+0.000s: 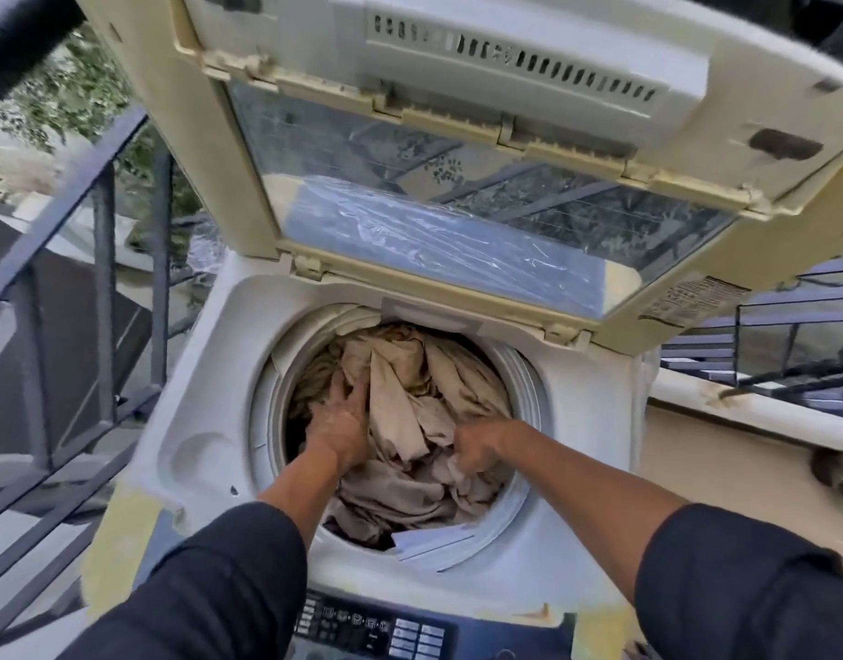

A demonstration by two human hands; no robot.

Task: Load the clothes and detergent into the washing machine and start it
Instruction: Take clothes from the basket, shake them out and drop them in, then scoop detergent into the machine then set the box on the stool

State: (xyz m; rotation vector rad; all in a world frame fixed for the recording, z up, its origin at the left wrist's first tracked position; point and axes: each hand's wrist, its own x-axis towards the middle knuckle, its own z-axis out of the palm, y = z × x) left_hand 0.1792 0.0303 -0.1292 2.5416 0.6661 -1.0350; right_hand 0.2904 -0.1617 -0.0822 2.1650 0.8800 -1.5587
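1. Clothes (400, 421): a heap of beige and tan fabric fills the drum of the top-loading washing machine (181, 421), piled up to about the level of the drum opening. A darker, brownish item lies at the far left of the heap.
2. Left hand (339, 419): inside the drum on the left side of the load, palm down, fingers straight and spread, pressing flat on the fabric. It grasps nothing.
3. Right hand (476, 447): inside the drum on the right side of the load, fingers curled into the beige fabric and clamped on a fold of it. The fingertips are buried in cloth and cannot be seen.
4. The two hands are apart, with a ridge of fabric between them. Both forearms are bare; dark sleeves (229, 578) cover the upper arms.
5. Lid (457, 207): folded and raised at the back of the machine, its clear panel reflecting railings and foliage.
6. Control panel (376, 628): dark, with buttons, at the near edge of the machine, below the arms.
7. Surroundings: dark metal railing (100, 240) to the left, greenery beyond it.
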